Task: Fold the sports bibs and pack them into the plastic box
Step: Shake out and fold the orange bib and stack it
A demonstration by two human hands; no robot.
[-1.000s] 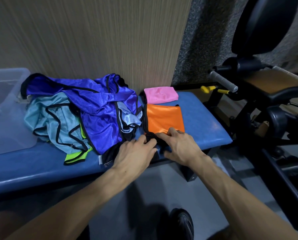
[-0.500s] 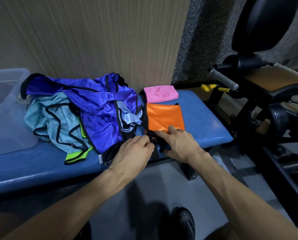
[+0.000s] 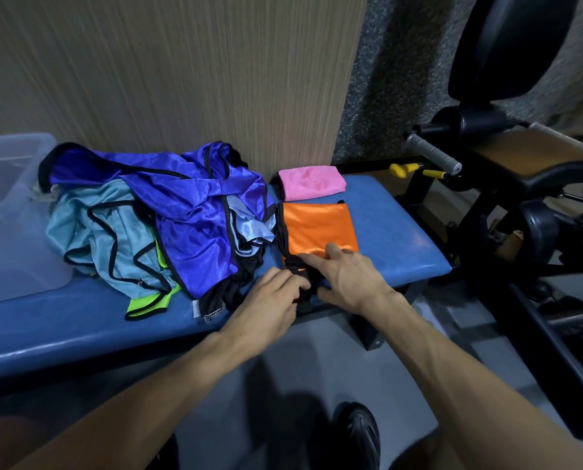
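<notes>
An orange bib (image 3: 318,227) with black trim lies partly folded on the blue bench (image 3: 398,242). My left hand (image 3: 266,300) pinches the bib's bunched black straps at its near edge. My right hand (image 3: 347,276) rests on the same near edge, fingers curled over the fabric. A folded pink bib (image 3: 312,182) lies behind the orange one. A heap of unfolded bibs lies to the left: dark blue (image 3: 195,212), light blue (image 3: 103,228) and neon yellow-green (image 3: 147,301). The clear plastic box (image 3: 8,212) stands at the far left of the bench.
A wood-grain wall panel (image 3: 181,72) backs the bench. Black gym equipment (image 3: 520,184) with a grey handle (image 3: 434,154) and yellow knobs (image 3: 405,169) crowds the right side. My shoe (image 3: 354,435) is on the grey floor below.
Both hands have shifted slightly along the orange bib's near edge, gathering the black straps closer together. The pile and the pink bib have not moved.
</notes>
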